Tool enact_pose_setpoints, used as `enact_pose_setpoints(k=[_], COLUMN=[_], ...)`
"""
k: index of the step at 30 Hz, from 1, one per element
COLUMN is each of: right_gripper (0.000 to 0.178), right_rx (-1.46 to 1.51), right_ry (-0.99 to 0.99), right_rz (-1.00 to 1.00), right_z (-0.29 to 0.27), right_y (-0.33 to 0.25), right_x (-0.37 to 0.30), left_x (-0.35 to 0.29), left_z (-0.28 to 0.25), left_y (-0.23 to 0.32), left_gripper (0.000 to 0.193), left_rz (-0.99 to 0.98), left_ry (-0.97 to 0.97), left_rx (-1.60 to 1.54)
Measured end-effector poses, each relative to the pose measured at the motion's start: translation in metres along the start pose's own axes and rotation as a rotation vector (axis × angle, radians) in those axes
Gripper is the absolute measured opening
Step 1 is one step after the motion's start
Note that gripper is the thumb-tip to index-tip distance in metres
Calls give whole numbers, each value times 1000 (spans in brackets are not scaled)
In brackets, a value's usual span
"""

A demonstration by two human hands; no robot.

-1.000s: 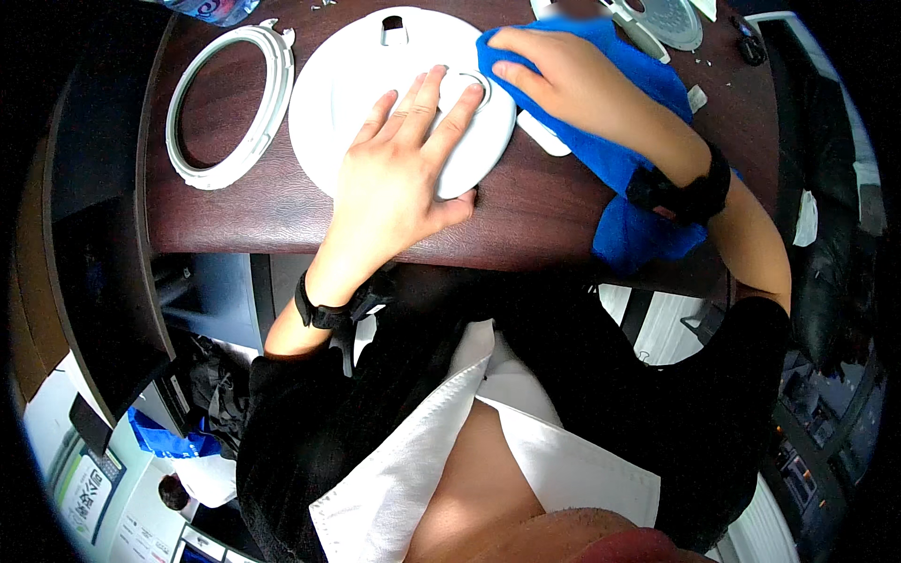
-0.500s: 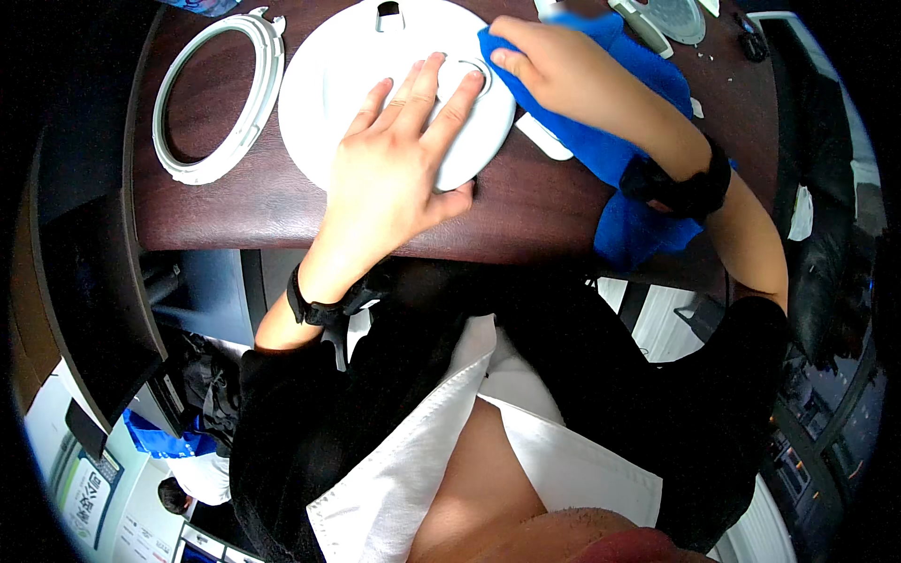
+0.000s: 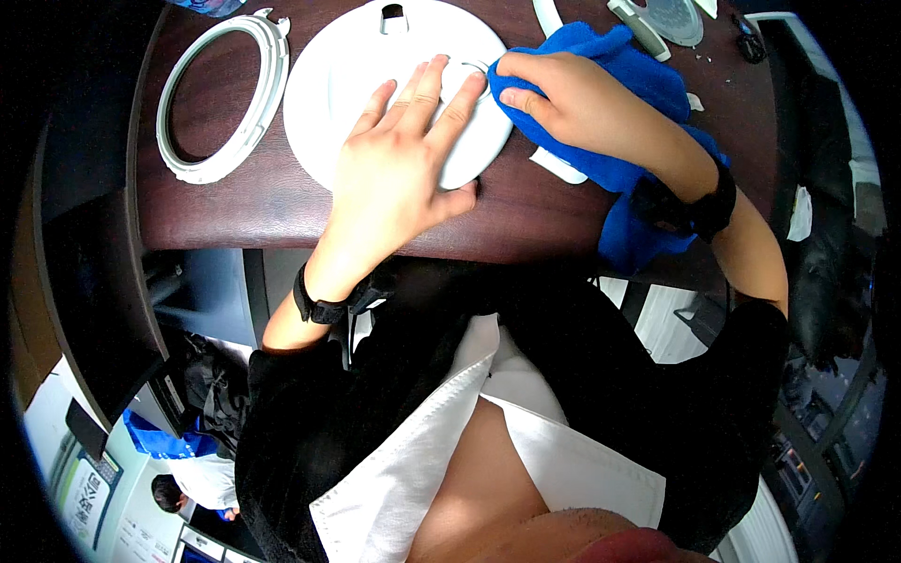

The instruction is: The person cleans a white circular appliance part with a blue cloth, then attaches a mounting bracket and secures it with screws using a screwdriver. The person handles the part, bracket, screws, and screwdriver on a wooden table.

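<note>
A round white plastic disc (image 3: 319, 103) with a small rectangular slot near its far edge lies on the dark brown table. My left hand (image 3: 399, 141) rests flat on it, fingers spread. At the disc's right rim, my right hand (image 3: 563, 94) grips a blue cloth (image 3: 601, 61), pressing a fold of it against the edge. The rest of the cloth trails under my right forearm toward the table's near edge. Partly covered by the cloth is a flat white piece (image 3: 559, 166); its full shape is hidden.
A white plastic ring (image 3: 272, 94) lies left of the disc. At the far right are a pale grey part with a round lid (image 3: 676, 21) and a small black object (image 3: 751, 47). The table's near edge (image 3: 450, 246) runs before my body. A person (image 3: 202, 483) is at the lower left.
My right hand has moved a little nearer along the disc's rim with the blue cloth. My left hand stays on the disc. The whole view has shifted slightly.
</note>
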State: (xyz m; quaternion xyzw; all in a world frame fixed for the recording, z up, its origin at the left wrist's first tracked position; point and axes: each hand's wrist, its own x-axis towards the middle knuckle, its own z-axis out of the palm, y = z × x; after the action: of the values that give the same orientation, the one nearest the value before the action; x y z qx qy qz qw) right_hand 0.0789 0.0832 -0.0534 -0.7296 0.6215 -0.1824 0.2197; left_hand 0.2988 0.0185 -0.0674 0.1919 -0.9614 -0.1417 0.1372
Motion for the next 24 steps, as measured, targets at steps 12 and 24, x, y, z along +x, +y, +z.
enact_pose_setpoints(k=[12,24], right_gripper=[23,25], right_rx=[72,79], right_ry=[4,125], right_rz=[-19,-102], right_z=[8,3], right_y=[-11,20], right_x=[-17,3], left_x=[0,0], left_z=[2,2], left_y=[1,0], left_gripper=[97,99], left_rz=[12,22], left_ry=[-2,8], left_rx=[-21,-2])
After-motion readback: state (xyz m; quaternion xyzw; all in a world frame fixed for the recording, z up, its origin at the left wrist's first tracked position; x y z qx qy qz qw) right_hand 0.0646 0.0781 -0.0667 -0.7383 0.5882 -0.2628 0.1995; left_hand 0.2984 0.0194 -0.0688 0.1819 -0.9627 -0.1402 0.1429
